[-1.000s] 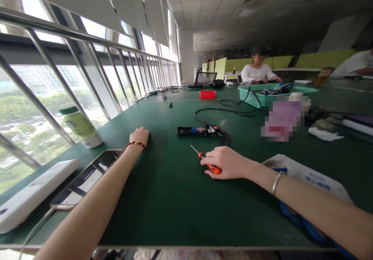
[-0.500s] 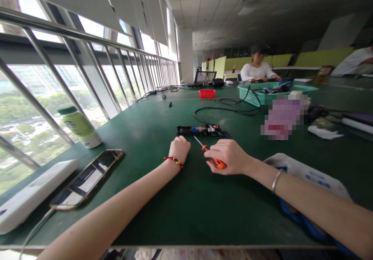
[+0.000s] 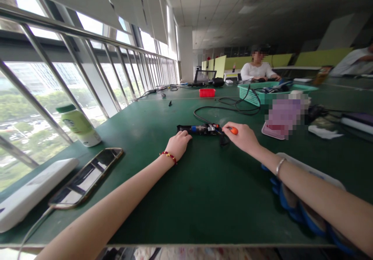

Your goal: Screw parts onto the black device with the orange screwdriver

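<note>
A slim black device [image 3: 198, 129] with a blue band and exposed wiring lies on the green table [image 3: 186, 198], its black cable [image 3: 230, 110] looping away behind it. My left hand [image 3: 179, 143], fingers curled, rests against the device's near left end. My right hand [image 3: 243, 137] is closed round an orange-handled screwdriver [image 3: 233, 130]; only the handle's end shows, and the tip is hidden at the device's right end.
On the left lie a phone [image 3: 87, 176], a white box [image 3: 29, 194] and a green-capped bottle [image 3: 78, 125]. A blue-and-white bag [image 3: 303, 198] lies under my right forearm. Farther back stand a red tray [image 3: 207, 93] and a green basket [image 3: 262, 91]. A person in white [image 3: 258, 71] sits at the far end.
My left hand slid right from beside the phone to the device's left end. My right hand lifted the screwdriver off the table and carried it forward to the device's right end.
</note>
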The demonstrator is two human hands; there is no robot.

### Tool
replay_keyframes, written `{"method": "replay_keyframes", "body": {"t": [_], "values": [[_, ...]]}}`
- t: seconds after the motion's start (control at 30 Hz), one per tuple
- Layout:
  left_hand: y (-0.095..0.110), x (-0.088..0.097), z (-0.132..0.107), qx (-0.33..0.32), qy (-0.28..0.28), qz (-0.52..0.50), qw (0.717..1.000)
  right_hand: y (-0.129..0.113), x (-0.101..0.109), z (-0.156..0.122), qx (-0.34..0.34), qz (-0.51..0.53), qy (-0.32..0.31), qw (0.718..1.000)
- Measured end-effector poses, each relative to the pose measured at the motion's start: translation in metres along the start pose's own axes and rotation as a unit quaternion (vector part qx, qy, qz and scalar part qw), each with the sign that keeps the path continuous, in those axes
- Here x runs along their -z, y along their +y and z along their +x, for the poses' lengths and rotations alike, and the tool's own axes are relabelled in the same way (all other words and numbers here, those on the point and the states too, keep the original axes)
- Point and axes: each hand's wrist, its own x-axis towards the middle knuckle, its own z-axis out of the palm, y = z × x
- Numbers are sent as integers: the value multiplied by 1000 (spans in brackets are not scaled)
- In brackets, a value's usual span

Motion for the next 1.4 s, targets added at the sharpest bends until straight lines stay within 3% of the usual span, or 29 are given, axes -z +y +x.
{"method": "replay_keyframes", "body": {"t": [0.3, 0.47, 0.57, 0.77, 0.9, 1.07, 1.23, 1.4], "values": [[-8, -14, 6, 45, 44, -56, 996, 0, 9, 2, -29, 137, 34, 990], [-8, -13, 7, 64, 50, -66, 995, 3, 11, 5, -108, 315, 44, 942], [-8, -12, 7, 76, 58, -65, 993, -1, 9, 2, -122, 360, 26, 924], [-7, -9, 5, 103, 100, -123, 982, -14, 4, -6, -68, 345, -22, 936], [-8, -12, 5, 65, 156, -206, 964, -14, 2, -7, -15, 278, -17, 960], [-9, -9, 15, 18, 211, -294, 932, -16, 2, -9, 4, 250, -24, 968], [3, -2, 34, -18, 252, -382, 889, -21, 4, -11, 35, 226, -27, 973], [16, -14, 37, -23, 271, -400, 875, -20, 3, -10, 48, 217, -41, 974]]}}
